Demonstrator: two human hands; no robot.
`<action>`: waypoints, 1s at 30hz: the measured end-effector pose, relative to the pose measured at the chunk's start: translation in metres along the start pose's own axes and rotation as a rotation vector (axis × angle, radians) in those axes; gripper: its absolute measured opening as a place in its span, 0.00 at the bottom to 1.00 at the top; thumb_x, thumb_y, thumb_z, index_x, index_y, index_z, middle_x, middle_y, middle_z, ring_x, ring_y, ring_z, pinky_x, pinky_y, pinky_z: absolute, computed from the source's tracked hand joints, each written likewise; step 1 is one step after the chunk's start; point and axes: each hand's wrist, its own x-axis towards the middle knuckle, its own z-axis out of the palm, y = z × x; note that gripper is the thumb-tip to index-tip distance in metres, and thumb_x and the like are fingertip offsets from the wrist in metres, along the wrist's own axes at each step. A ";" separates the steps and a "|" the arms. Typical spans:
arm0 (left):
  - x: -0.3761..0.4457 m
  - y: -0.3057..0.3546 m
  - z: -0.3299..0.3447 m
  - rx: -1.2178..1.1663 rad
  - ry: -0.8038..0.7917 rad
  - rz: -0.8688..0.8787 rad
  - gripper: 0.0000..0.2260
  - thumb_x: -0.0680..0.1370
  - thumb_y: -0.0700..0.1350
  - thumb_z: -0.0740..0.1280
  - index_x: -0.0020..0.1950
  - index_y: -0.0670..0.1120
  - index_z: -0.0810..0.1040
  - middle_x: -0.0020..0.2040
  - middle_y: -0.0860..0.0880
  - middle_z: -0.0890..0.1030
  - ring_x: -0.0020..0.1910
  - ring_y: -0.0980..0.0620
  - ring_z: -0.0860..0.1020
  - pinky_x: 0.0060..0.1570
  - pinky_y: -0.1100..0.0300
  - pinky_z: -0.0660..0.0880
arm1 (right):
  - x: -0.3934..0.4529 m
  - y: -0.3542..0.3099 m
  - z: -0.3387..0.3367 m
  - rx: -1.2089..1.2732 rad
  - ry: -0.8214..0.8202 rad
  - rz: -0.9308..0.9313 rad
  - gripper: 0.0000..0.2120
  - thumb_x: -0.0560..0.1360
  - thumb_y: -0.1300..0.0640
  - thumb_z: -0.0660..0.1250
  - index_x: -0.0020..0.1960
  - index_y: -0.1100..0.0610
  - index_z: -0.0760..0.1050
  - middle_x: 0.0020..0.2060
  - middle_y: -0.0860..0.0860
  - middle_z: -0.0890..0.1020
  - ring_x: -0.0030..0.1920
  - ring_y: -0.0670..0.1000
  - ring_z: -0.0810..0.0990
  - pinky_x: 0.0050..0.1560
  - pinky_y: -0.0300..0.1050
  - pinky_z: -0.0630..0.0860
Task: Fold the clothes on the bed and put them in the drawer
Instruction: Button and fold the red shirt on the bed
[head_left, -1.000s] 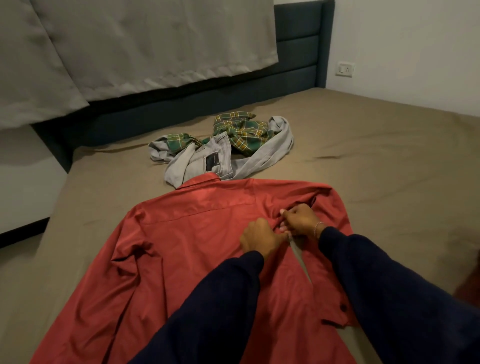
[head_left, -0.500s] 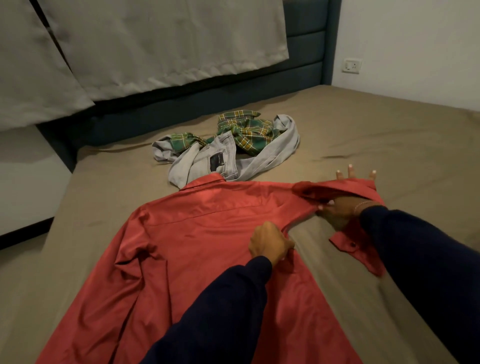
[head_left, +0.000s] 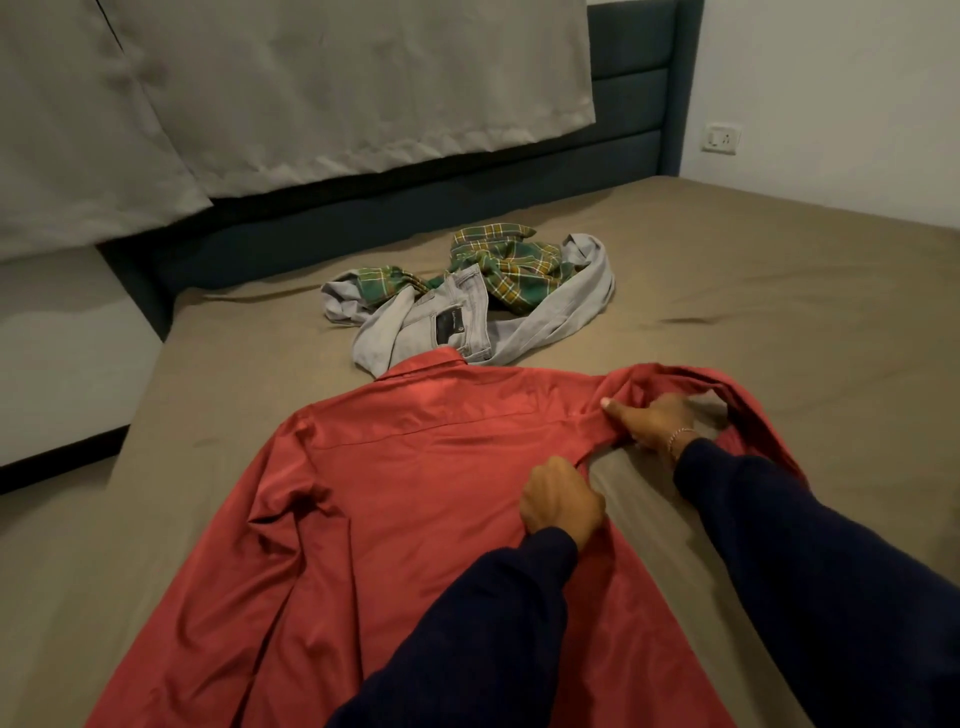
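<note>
While the red shirt (head_left: 415, 493) is lying back-up across the near half of the bed (head_left: 779, 312), its collar pointing toward the headboard (head_left: 519, 171), the person is working at its right sleeve. Their left hand (head_left: 561, 501) is curling into a fist at the shirt's right side seam, just below the armpit, pinching the cloth there to anchor the body. Their right hand (head_left: 657, 423) is sitting just beyond that, on the sleeve where it leaves the shoulder, thumb stretched toward the shirt's middle and fingers bent around a bunched ridge of fabric, so it seems to be gripping the sleeve rather than merely pressing it. Past the shirt's collar, touching it, grey jeans (head_left: 447, 327) are lying tangled with a green plaid shirt (head_left: 509, 270), both still unfolded. No drawer is showing from where I am standing. I am judging the red cloth to be light, thin and a little slick, since it is rippling and slumping wherever it is not held; it is likely to slide on the sheet and lose a crease easily. Taking hold at seams, the cuff and the shoulder line, with one hand pinning the body, looks the surest way to bring the sleeve across.
</note>
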 end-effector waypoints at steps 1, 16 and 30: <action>0.004 -0.003 0.003 -0.051 -0.015 -0.050 0.14 0.70 0.51 0.74 0.49 0.43 0.82 0.50 0.42 0.84 0.50 0.41 0.83 0.47 0.51 0.82 | 0.015 0.008 0.012 0.120 -0.015 0.014 0.57 0.46 0.22 0.76 0.61 0.61 0.78 0.56 0.59 0.83 0.53 0.60 0.83 0.56 0.58 0.81; 0.016 -0.050 -0.036 -0.587 -0.047 -0.175 0.19 0.56 0.34 0.83 0.23 0.47 0.73 0.33 0.42 0.84 0.33 0.46 0.83 0.33 0.46 0.83 | -0.057 -0.092 0.034 -0.391 0.194 -0.361 0.12 0.80 0.58 0.64 0.52 0.65 0.81 0.52 0.64 0.83 0.53 0.65 0.81 0.50 0.52 0.77; 0.005 -0.073 -0.043 -0.589 -0.066 -0.062 0.16 0.65 0.39 0.80 0.28 0.49 0.73 0.29 0.50 0.79 0.28 0.51 0.75 0.30 0.56 0.75 | -0.058 -0.027 0.035 0.222 0.024 0.215 0.18 0.83 0.53 0.61 0.53 0.69 0.78 0.44 0.67 0.83 0.36 0.63 0.85 0.37 0.54 0.83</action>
